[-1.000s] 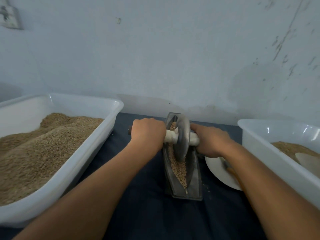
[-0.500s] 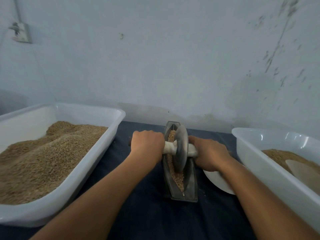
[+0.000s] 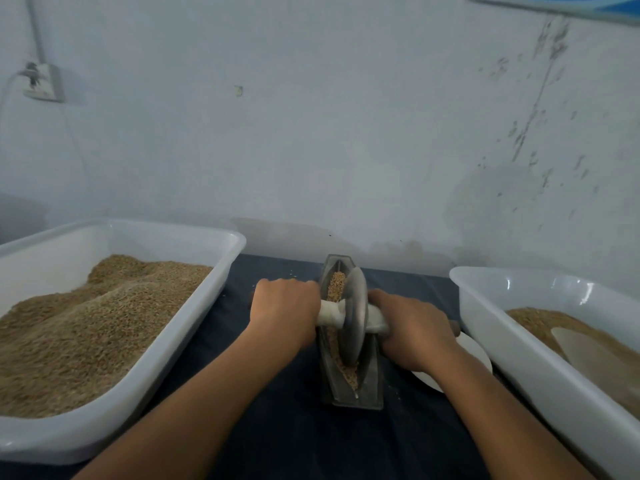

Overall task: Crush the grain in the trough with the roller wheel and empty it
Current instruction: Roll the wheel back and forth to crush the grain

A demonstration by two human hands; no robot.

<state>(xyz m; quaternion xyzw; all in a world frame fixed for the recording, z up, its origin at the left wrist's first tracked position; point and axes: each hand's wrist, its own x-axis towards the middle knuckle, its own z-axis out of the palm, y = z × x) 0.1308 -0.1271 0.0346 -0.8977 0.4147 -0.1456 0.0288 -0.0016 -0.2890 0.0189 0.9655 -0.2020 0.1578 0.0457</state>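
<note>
Between 2 white tubs, a roller wheel (image 3: 353, 315) stands in the trough (image 3: 370, 382).
Trough runs lengthwise from worktop's near edge toward the wall; left hand (image 3: 285, 315) and right hand (image 3: 412, 329) each grip the crosswise handle.

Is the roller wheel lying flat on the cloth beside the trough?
No, the roller wheel stands upright in the trough.

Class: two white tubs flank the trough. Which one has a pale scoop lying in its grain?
The right-hand tub: a pale scoop lies in its grain. The left tub holds grain only.
</note>
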